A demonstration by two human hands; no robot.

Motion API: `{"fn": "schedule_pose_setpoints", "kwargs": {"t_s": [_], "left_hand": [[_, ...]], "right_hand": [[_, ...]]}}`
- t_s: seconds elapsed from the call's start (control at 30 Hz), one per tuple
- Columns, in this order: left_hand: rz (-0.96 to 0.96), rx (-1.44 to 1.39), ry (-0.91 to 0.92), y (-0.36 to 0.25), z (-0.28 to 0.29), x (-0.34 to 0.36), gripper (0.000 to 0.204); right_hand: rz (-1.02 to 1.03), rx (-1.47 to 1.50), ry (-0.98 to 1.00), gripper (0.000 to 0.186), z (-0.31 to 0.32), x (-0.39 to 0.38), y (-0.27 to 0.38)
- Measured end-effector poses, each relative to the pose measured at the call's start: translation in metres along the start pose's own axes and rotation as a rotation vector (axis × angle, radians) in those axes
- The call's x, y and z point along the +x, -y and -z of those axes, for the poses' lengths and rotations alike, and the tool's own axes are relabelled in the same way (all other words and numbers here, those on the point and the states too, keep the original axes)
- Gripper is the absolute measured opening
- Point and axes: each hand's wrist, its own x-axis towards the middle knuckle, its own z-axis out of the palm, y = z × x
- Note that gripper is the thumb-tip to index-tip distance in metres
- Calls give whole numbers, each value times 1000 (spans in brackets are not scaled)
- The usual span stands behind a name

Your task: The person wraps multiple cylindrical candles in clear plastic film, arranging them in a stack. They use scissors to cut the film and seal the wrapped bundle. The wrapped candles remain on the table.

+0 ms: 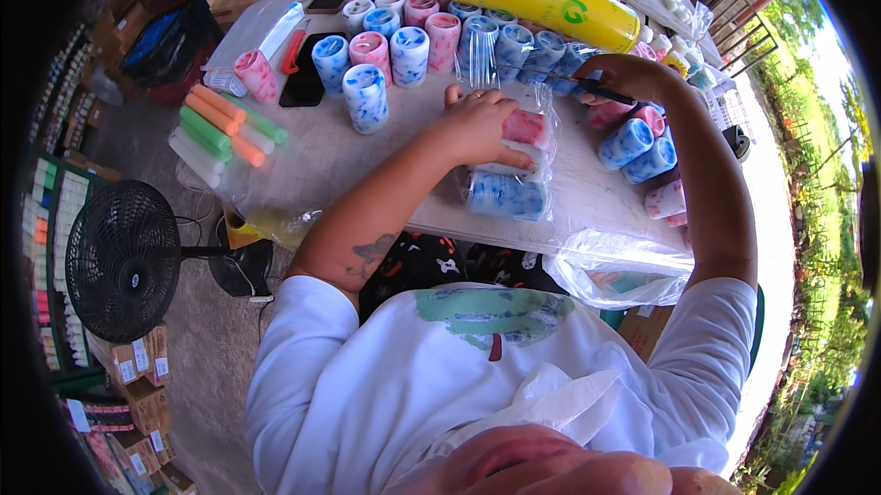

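though in plastic (478, 62), cylinders (507, 198) under left hand (485, 131)

The scene is seen from the person's head, through a wide, round lens pointed down. The white shirt (367, 394) is shown very near, at the bottom. The left hand (485, 128), the right hand (631, 77) and the table (585, 194) are shown higher up, farther off. The floor (206, 376) and green plants (812, 128) are caught at the sides.

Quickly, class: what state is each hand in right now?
Left hand: holding the clear bag around the cylinders.
Right hand: closed on a black-handled tool.
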Motion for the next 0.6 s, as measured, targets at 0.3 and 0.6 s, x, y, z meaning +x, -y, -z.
{"fn": "schedule_pose_setpoints", "kwargs": {"t_s": [0.3, 0.6], "left_hand": [[-3, 43, 4, 0, 0, 1, 104], [9, 52, 18, -2, 1, 2, 108]], "right_hand": [[128, 51, -31, 46, -12, 30, 30], [257, 78, -121, 44, -3, 16, 52]]}}
